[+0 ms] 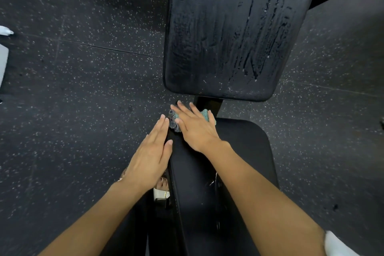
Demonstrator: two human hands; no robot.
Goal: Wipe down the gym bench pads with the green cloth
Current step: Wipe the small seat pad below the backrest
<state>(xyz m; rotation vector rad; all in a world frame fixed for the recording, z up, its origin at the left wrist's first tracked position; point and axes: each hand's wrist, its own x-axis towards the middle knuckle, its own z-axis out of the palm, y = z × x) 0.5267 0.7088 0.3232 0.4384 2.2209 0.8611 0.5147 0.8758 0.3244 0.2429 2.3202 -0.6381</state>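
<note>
A black bench stands in the middle of the view. Its far back pad [232,33] shows wet smear streaks. The near seat pad [245,151] is dark and plain. My right hand [195,127] lies flat with straight fingers on the green cloth [204,114], pressing it onto the seat pad's far left corner. Most of the cloth is hidden under the hand. My left hand [152,151] is flat, fingers straight and together, resting against the seat pad's left edge.
Speckled black rubber flooring [83,110] surrounds the bench. The bench's frame post [207,104] shows in the gap between the pads. A white object [4,48] sits at the left edge. A sandalled foot [163,185] is below my left hand.
</note>
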